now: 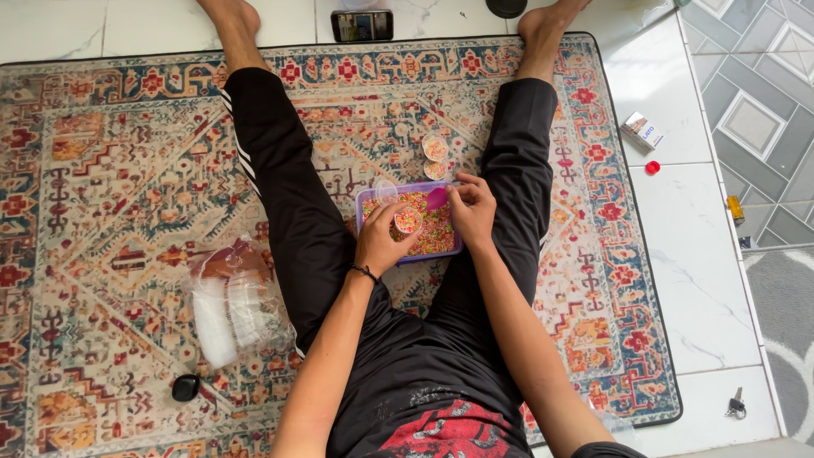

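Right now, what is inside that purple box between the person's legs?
The purple box is filled with small multicoloured bits. The left hand holds a small clear cup over them; the right hand dips a pink scoop. Hands cover part; the bottom is hidden.

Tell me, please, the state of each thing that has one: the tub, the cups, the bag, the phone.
Purple tub: open, full of coloured sprinkles.
Small cup: held in left hand, filled.
Pink scoop: held in right hand.
Two cups on rug: filled, no lids.
Plastic bag: lying on rug.
Phone: lying flat.
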